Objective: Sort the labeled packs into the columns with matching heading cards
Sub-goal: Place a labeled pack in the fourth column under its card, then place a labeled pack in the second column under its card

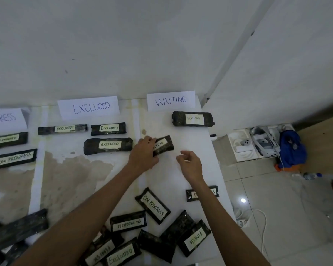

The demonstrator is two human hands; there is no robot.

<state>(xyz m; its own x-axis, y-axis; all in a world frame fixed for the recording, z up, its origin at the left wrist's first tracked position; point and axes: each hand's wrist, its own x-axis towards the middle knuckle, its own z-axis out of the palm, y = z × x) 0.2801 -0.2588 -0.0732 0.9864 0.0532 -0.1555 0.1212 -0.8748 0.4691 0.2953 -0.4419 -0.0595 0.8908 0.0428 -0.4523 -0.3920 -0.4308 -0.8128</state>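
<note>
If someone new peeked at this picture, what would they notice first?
Probably the two bare arms reaching up the middle: the left hand holds a dark pack labeled WAITING under the WAITING heading card, while the right hand hovers beside it, holding nothing. Next, the EXCLUDED heading card with three EXCLUDED packs below it, and the jumbled pile of unsorted packs along the near edge.

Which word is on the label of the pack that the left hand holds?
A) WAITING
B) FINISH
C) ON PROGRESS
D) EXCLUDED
A: the left hand holds a dark pack whose white label reads "AITING", its first letter hidden by the hand. The pack lies in the column below the WAITING heading card.
</note>
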